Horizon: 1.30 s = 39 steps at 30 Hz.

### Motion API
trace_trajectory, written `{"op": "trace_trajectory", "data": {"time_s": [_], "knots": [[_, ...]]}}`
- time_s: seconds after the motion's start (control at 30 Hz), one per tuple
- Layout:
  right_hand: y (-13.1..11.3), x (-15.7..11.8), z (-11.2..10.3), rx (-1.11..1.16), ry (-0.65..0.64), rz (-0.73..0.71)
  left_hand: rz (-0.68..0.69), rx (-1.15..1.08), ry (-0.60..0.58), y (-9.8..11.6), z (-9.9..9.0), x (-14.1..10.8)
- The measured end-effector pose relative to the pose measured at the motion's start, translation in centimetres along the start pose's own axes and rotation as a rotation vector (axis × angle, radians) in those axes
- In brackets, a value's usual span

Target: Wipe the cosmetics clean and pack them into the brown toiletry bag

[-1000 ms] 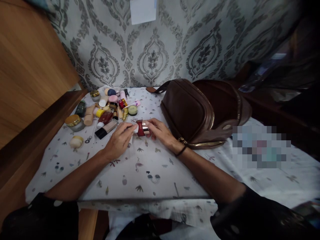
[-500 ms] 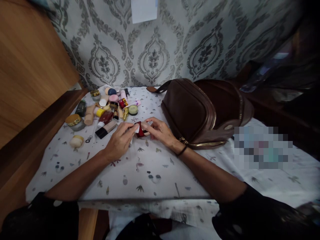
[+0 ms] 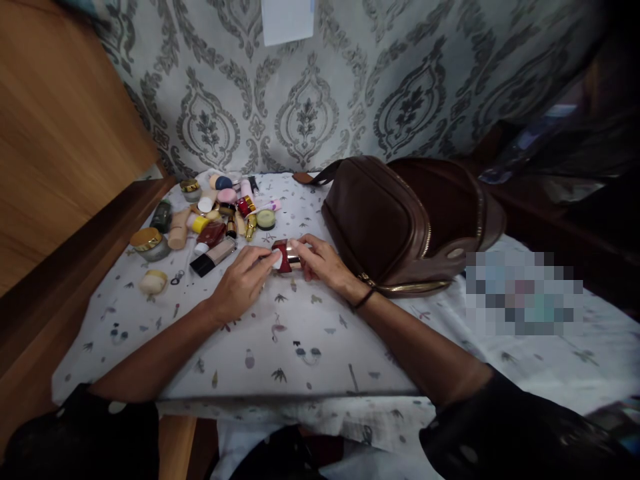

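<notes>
Over the printed white cloth (image 3: 280,347), my right hand (image 3: 323,263) grips a small dark red cosmetic bottle (image 3: 284,256) by its shiny gold-toned end. My left hand (image 3: 243,280) is closed on a small white wipe (image 3: 277,263), which its fingertips press against the red side of the bottle. Most of the wipe is hidden by the fingers. Just beyond my left hand lies a foundation bottle (image 3: 214,257) with a black cap. A brown leather bag (image 3: 380,220) stands with its zip undone to the right of my right hand.
Back left, several cosmetics lie in a pile, among them a gold-lidded jar (image 3: 150,244), a beige tube (image 3: 178,230) and a green round pot (image 3: 266,220). A wooden panel (image 3: 65,100) borders the left side. At far right is a clear plastic bottle (image 3: 530,143).
The red bottle has turned in my fingers, so more of its gold-toned end shows. My right-hand fingers have shifted slightly right along it. The left hand stays almost in place.
</notes>
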State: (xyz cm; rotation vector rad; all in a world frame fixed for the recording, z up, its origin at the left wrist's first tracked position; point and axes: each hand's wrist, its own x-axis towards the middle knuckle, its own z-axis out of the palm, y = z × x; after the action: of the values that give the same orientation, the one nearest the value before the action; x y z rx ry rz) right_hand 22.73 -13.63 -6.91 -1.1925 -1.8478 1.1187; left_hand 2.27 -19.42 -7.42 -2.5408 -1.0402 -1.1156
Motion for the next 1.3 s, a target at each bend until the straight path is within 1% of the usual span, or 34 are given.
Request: {"op": "trace_trajectory", "data": {"time_s": [0.17, 0.23, 0.43, 0.5, 0.57, 0.67, 0.73, 0.83, 0.97, 1.07, 1.17, 1.3], "knots": [[0.2, -0.1, 0.1, -0.003, 0.014, -0.032, -0.035, -0.061, -0.002, -0.3, 0.0, -0.1], [0.3, 0.0, 0.2, 0.043, 0.014, -0.050, -0.037, -0.077, -0.003, -0.3, 0.1, -0.1], [1.0, 0.2, 0.3, 0.201, -0.051, -0.096, -0.049, -0.079, 0.019, -0.4, 0.2, -0.1], [1.0, 0.2, 0.2, 0.194, -0.042, -0.103, -0.059, -0.072, 0.024, -0.5, 0.1, -0.1], [0.8, 0.0, 0.1, 0.124, -0.034, -0.109, -0.057, -0.059, 0.028, -0.5, 0.1, -0.1], [0.2, -0.2, 0.0, -0.020, -0.035, -0.097, -0.018, -0.023, 0.040, -0.3, 0.0, 0.0], [-0.2, -0.4, 0.0, -0.071, -0.031, -0.072, 0.019, 0.015, 0.042, 0.0, -0.1, 0.1], [-0.5, -0.5, 0.0, -0.093, -0.024, -0.044, 0.087, 0.078, 0.037, 0.4, -0.3, 0.2], [-0.3, -0.3, 0.0, -0.100, 0.009, -0.042, 0.216, 0.132, 0.022, 0.9, -0.2, 0.4], [0.0, 0.0, 0.0, -0.104, 0.012, -0.041, 0.256, 0.134, 0.013, 1.0, 0.0, 0.5], [0.2, 0.1, -0.1, -0.091, 0.000, -0.029, 0.206, 0.091, 0.007, 0.8, 0.0, 0.4], [0.2, 0.3, -0.2, -0.075, -0.038, -0.010, 0.071, 0.026, 0.025, 0.3, -0.2, 0.3]]}}
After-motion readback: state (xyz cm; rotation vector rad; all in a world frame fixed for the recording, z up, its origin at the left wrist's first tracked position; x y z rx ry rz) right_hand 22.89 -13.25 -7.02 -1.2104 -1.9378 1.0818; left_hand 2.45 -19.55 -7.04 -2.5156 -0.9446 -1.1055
